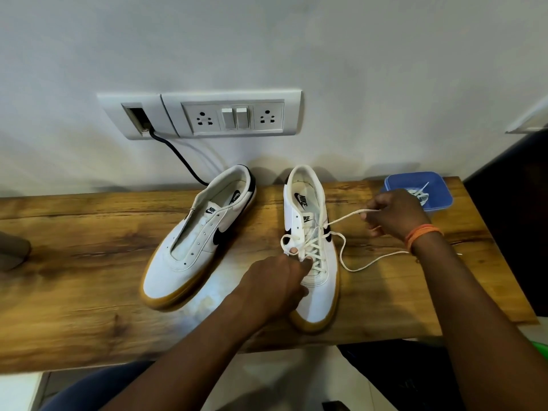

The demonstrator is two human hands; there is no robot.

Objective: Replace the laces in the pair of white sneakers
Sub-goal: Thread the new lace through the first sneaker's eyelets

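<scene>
Left hand: the left hand [274,281] rests on the front of the laced sneaker, fingers curled, thumb and fingertips pinching the lace at the lower eyelets.
Right hand: the right hand [394,215] is lifted beyond and to the right of the left hand, fingers curled around one end of the lace and holding it taut.
Wristband: an orange band [422,234] circles the right wrist.
Lace: the cream lace [344,219] runs from the right hand's grip down to the upper eyelets, criss-crosses the shoe under the left hand's fingertips, loops out on the shoe's left side, and trails in a slack curve across the table below the right wrist.
Laced sneaker: the white sneaker [318,292] with a tan sole lies under the left hand, toe toward the person.
Other sneaker: the second sneaker [192,247] lies just left of the left hand, its eyelets bare of lace.
Container: a blue tub [439,191] sits just beyond the right hand, with another white lace [421,192] in it.
Table: the wooden table [89,262] carries both shoes and the tub.
Wall: a socket panel [231,117] is mounted above the shoes, with a black cable [178,154] running down from it toward the table.
</scene>
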